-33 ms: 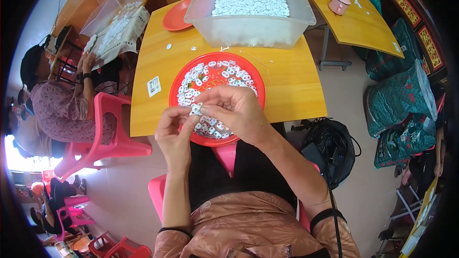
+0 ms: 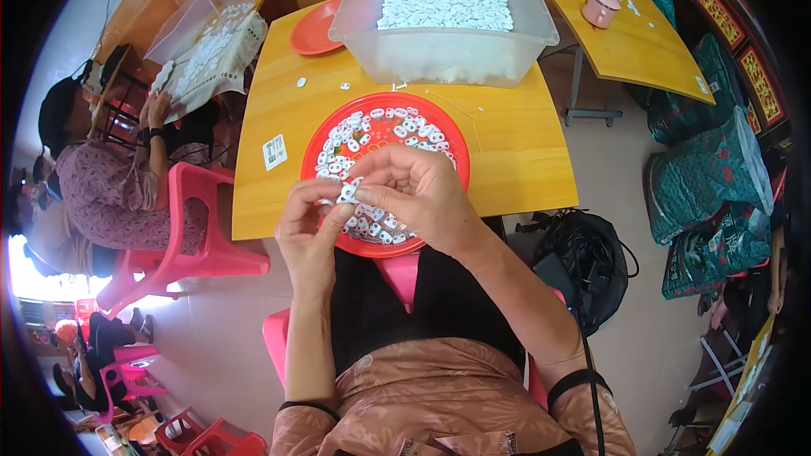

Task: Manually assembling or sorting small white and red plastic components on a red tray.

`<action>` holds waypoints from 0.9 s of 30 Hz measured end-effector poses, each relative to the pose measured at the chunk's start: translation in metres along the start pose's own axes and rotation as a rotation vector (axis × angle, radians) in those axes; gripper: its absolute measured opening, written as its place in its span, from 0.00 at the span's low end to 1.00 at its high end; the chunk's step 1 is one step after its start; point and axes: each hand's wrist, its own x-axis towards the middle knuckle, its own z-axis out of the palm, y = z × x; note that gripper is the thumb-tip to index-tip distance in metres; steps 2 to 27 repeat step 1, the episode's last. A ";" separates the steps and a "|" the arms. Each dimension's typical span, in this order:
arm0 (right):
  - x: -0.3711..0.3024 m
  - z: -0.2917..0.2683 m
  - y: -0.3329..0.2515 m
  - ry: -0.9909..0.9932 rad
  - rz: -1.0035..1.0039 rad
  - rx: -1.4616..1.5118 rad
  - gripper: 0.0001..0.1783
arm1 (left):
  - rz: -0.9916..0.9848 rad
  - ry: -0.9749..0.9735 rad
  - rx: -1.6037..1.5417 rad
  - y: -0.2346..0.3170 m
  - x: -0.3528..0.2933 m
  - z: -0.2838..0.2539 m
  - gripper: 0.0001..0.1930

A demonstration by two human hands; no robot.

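Over the near half of a round red tray (image 2: 461, 165), my two hands meet at one small white plastic piece with dark holes (image 2: 347, 192). My left hand (image 2: 309, 224) pinches it from the left between thumb and fingers. From the right, the thumb and index finger of my right hand (image 2: 427, 198) close on the same piece, its other fingers curled above. Many similar white oval pieces (image 2: 414, 125) with dark holes lie spread in the tray, and my hands hide some. Whether the held piece is one part or two joined parts is too small to tell.
Behind the tray, a large translucent bin (image 2: 439, 55) holds a heap of white pieces. A red plate (image 2: 316, 28) and a white label (image 2: 274, 152) are on the yellow table (image 2: 524, 143). A black bag (image 2: 583, 270) sits at right. A person (image 2: 127, 186) works at left.
The white piece between my fingertips shows at a slightly different angle. Both hands stay in nearly the same place, and the whole view has shifted a little.
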 end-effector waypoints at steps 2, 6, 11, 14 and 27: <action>-0.004 -0.001 -0.008 -0.031 0.066 -0.049 0.26 | 0.023 -0.116 -0.069 0.004 0.005 -0.005 0.18; -0.004 -0.001 -0.008 -0.031 0.066 -0.049 0.26 | 0.023 -0.116 -0.069 0.004 0.005 -0.005 0.18; -0.004 -0.001 -0.008 -0.031 0.066 -0.049 0.26 | 0.023 -0.116 -0.069 0.004 0.005 -0.005 0.18; -0.004 -0.001 -0.008 -0.031 0.066 -0.049 0.26 | 0.023 -0.116 -0.069 0.004 0.005 -0.005 0.18; -0.004 -0.001 -0.008 -0.031 0.066 -0.049 0.26 | 0.023 -0.116 -0.069 0.004 0.005 -0.005 0.18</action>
